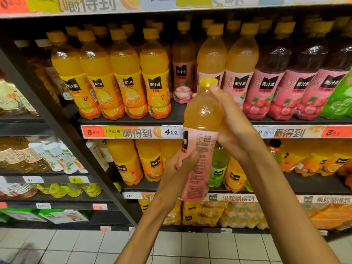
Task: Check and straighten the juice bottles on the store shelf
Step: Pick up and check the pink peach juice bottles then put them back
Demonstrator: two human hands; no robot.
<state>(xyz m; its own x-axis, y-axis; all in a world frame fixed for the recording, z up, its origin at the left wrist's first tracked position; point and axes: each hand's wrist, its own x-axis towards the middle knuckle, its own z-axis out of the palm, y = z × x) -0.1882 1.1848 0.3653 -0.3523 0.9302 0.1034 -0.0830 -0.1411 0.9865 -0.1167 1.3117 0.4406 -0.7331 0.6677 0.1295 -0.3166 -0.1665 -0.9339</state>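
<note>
Both hands held one pink-label juice bottle (pixel 200 141) in front of the shelf (pixel 131 121). The left hand (pixel 179 164) wrapped around its lower part. The right hand (pixel 234 122) gripped its upper side, fingertips near the yellow cap (pixel 208 81).

Dark metal shelving (pixel 131 121) fills the wall ahead, tier above tier, each front edge carrying a printed strip with orange and yellow price tags (pixel 103 132). A slanted black upright (pixel 57 119) divides this bay from a neighbouring one on the left, where paler cartons and packs (pixel 55 157) sit on lower tiers. Under the lowest tier lies a floor of pale square tiles (pixel 76 246) with dark grout lines. The light is even and falls from above, leaving the backs of the shelves in shadow.
</note>
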